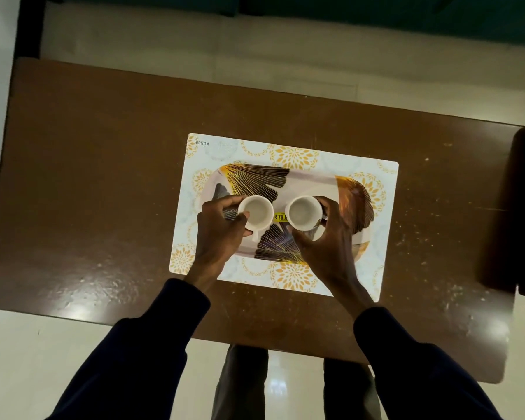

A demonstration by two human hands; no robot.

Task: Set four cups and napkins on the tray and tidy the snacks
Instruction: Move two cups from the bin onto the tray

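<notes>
A patterned tray (309, 184) with gold and dark leaf shapes lies on a white placemat (285, 154) in the middle of the brown table. My left hand (215, 234) grips a white cup (256, 214) over the tray's left half, the cup's handle pointing toward me. Over the right half, my right hand (328, 241) grips a second white cup (304, 213). Both cups are upright, with nothing inside. Whether they touch the tray I cannot tell. A yellow price sticker (281, 217) shows between them. No napkins or snacks are in view.
The brown table (103, 183) shows bare, scuffed wood all around the placemat. A dark object (519, 213) stands at the table's right end. Pale floor tiles and a dark green sofa edge lie beyond the far side. My legs show below the near edge.
</notes>
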